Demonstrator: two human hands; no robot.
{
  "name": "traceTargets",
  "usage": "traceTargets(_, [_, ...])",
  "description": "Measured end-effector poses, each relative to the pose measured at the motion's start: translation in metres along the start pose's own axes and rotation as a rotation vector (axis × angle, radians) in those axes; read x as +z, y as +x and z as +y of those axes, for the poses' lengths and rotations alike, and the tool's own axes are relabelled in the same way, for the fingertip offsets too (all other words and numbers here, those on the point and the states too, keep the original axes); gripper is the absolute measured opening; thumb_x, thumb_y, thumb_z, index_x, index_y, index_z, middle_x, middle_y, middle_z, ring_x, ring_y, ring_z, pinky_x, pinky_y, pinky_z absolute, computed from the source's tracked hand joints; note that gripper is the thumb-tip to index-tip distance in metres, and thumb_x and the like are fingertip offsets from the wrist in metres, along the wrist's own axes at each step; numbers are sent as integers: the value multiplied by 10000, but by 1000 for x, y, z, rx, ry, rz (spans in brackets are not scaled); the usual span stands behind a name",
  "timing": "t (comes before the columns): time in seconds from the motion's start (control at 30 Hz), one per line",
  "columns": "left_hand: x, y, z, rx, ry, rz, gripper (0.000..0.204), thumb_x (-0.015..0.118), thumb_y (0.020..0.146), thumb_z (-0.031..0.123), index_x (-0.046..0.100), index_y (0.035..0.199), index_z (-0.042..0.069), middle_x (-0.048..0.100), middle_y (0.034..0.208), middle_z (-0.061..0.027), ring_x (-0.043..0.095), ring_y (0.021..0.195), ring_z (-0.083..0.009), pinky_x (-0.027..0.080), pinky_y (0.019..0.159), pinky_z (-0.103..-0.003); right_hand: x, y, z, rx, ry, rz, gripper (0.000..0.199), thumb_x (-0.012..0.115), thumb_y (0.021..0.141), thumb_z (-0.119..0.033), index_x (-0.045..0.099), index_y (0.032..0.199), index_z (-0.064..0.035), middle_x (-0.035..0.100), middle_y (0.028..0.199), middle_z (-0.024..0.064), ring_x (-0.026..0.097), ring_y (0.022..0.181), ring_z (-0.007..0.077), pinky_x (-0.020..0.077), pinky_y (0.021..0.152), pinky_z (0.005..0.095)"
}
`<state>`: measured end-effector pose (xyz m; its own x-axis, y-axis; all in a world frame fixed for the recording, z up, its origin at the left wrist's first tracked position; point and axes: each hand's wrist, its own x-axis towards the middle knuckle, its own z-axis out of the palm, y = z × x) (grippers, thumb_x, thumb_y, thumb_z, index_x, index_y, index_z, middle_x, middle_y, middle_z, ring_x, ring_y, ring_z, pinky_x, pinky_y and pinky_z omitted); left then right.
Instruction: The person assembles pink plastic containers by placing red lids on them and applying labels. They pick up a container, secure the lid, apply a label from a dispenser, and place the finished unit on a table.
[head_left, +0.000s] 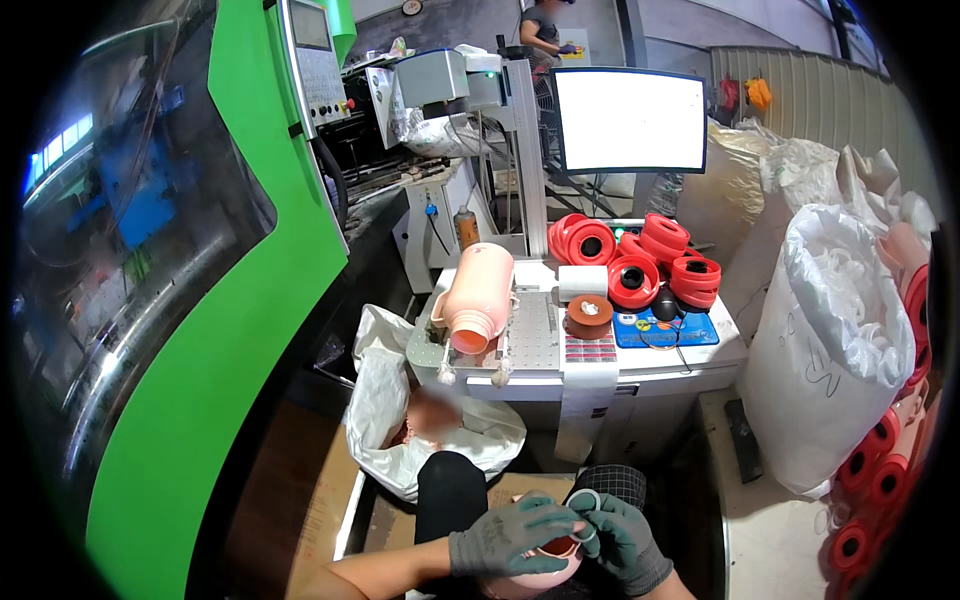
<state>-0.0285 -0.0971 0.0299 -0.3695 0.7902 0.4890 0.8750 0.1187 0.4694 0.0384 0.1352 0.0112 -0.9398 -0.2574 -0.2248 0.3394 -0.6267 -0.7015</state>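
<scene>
A pink plastic jug body (530, 584) rests in my lap, its round mouth turned up between my hands. My gloved left hand (512, 537) lies closed over its near-left side, fingertips reaching toward the mouth. In my gloved right hand (628, 545), fingers pinch a thin white ring (584, 496) just above the mouth's right side. Whether the ring touches the mouth is hidden by fingers. Another pink jug body (476, 295) with a side handle lies on the metal plate of the workbench, mouth toward me.
Beyond my knees stands a white bench with red ring-shaped parts (633, 281), a brown tape roll (589, 316) and a monitor (630, 120). A white sack (375, 430) is open at left; a tall sack (835, 350) stands right. A green machine (200, 400) fills the left. A person (541, 32) is far back.
</scene>
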Motion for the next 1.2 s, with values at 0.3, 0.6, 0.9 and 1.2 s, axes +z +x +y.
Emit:
traceTargets(0.3, [-15,-23,-7,-90,-12,101,345,915,670,279,701,873,101,659,985,-83,649,985,-342,553,848,-453,60,-11,-10,-747,-1477,83,339,844,849,-196,719,1123,-39,748,952,101,724,748,221,589,697,317])
traceTargets(0.6, [-9,-7,-10,52,75,181,329,908,733,305,707,905,109,643,937,-83,645,860,-292,552,667,-395,52,-12,-21,-921,-1789,-119,382,769,877,-416,753,1080,-93,707,1204,92,694,1021,261,534,918,407])
traceTargets(0.9, [-31,1,-7,-3,17,-96,346,905,740,344,688,889,119,684,988,-45,607,861,-296,489,781,-438,49,-12,3,-701,-1675,-173,440,806,820,-366,678,1113,-64,615,1074,106,578,857,260,467,708,397])
traceTargets(1.2, [-49,21,6,-163,384,-187,294,782,718,275,767,956,103,666,908,-59,625,835,-298,508,765,-428,59,6,27,-721,-1596,7,390,804,840,-373,676,1026,-54,595,986,90,584,764,261,487,675,392])
